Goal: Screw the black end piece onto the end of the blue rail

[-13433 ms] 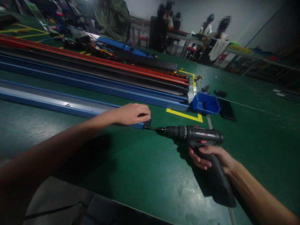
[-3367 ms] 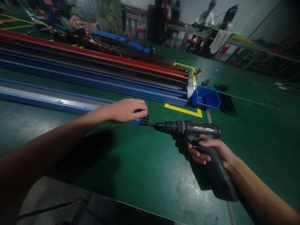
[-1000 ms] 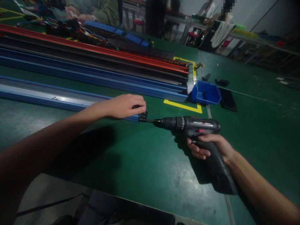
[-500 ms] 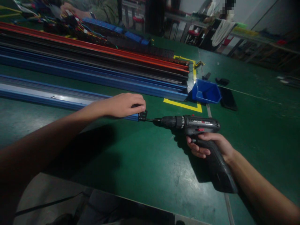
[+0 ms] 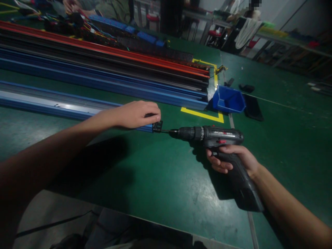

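My right hand (image 5: 228, 159) is wrapped round the grip of a black cordless drill (image 5: 218, 135), with a finger at the trigger. The drill lies level and points left; its thin bit meets a small black end piece (image 5: 157, 126) at the right end of a long blue metal profile (image 5: 52, 110). Over that end lies my left hand (image 5: 138, 114), closed on the profile, its thumb and fingers by the black piece. The profile's shiny inner face shows left of my wrist. The bit's very tip is hidden in the black piece.
Behind lie long blue, black and orange profiles (image 5: 155, 91). A blue bin (image 5: 229, 100) stands right of their ends, beside a dark flat object (image 5: 253, 108). Yellow tape (image 5: 202, 115) marks the green table (image 5: 166, 180). Coloured wires (image 5: 98, 33) and another person's hand (image 5: 72, 6) are at the back left.
Both hands, the drill and the profile keep their places against each other. The whole view has shifted very slightly; the other person's hand at the back has moved a little.
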The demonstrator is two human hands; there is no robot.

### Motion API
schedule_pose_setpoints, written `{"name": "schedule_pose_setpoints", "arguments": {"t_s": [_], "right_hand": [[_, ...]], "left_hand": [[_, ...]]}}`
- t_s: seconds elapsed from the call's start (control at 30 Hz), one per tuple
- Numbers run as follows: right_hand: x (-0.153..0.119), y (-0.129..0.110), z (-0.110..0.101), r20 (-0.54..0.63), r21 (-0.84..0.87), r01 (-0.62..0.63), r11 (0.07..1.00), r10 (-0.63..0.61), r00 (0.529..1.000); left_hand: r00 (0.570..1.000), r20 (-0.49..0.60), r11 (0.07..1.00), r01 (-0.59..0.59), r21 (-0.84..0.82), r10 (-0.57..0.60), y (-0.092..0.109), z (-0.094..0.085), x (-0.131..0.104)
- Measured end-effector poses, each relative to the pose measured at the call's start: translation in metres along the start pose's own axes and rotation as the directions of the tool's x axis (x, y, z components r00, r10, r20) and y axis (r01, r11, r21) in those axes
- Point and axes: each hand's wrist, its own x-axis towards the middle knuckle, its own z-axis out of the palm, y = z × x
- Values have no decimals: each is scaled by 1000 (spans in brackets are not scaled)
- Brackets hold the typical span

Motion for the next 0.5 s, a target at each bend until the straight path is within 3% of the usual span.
{"name": "schedule_pose_setpoints", "arguments": {"t_s": [0.5], "right_hand": [[-1, 1, 0, -12, 40, -2, 999, 2, 1000]], "left_hand": [[1000, 4, 1000, 8, -8, -8, 0, 0, 0]]}}
